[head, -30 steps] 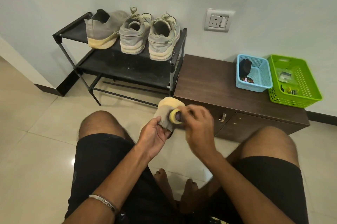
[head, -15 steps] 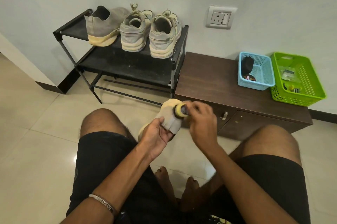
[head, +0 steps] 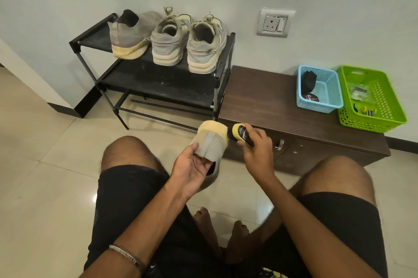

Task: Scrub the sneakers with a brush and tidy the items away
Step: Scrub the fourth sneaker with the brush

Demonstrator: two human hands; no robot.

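Grey sneaker (head: 209,145) gripped at heel by L hand (head: 192,168); yellow brush (head: 240,133) clasped in R hand (head: 256,150), beside sole.

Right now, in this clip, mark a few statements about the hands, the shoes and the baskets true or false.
1. The left hand holds a grey sneaker. True.
2. The right hand is empty. False: it grips a yellow-headed brush.
3. Three shoes stand on the top shelf of the black rack. True.
4. The blue basket sits on the floor. False: it stands on the brown cabinet, beside the green basket.
5. The brush is inside the green basket. False: it is by the sneaker's sole.
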